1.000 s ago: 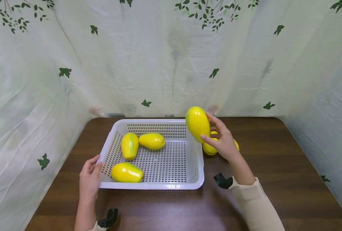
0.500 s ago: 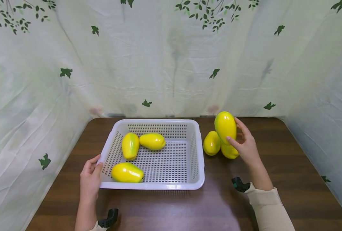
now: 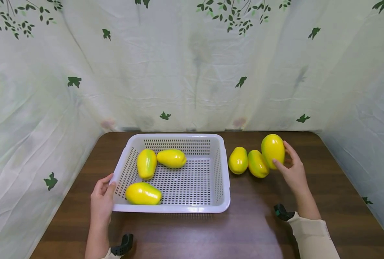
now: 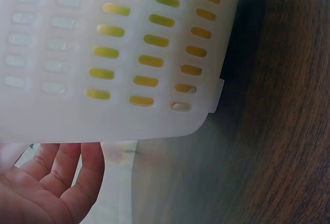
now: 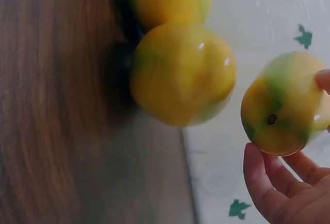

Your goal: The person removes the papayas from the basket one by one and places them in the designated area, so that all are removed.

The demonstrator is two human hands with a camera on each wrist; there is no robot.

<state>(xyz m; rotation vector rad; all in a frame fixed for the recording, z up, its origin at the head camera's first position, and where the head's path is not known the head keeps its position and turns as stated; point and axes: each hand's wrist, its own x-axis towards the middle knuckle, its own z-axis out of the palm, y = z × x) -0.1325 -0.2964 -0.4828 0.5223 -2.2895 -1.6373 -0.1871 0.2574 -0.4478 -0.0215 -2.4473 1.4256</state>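
My right hand [image 3: 294, 172] pinches a glossy yellow mango [image 3: 272, 149] upright between thumb and fingers, close beside two others. The right wrist view shows a dark spot on the green-tinged end of this mango [image 5: 278, 105], apart from its neighbours. Those two mangoes, one near the basket [image 3: 238, 160] and one in the middle [image 3: 258, 164], lie on the table. My left hand [image 3: 102, 201] grips the left rim of a white perforated plastic basket [image 3: 179, 209]. In the left wrist view its fingers [image 4: 93, 170] curl at the rim. Three mangoes lie inside, including a front one [image 3: 143, 193].
The dark wooden table [image 3: 185, 237] reaches back to a pale curtain [image 3: 185, 72] printed with leaves and birds. Another curtain fold [image 3: 366, 144] hangs on the right side. A black wrist mount [image 3: 284, 212] sits by the right sleeve.
My right hand has carried the held mango rightward and lower, from beside the basket's right rim to past the two mangoes on the table. My left hand and the basket stay put.
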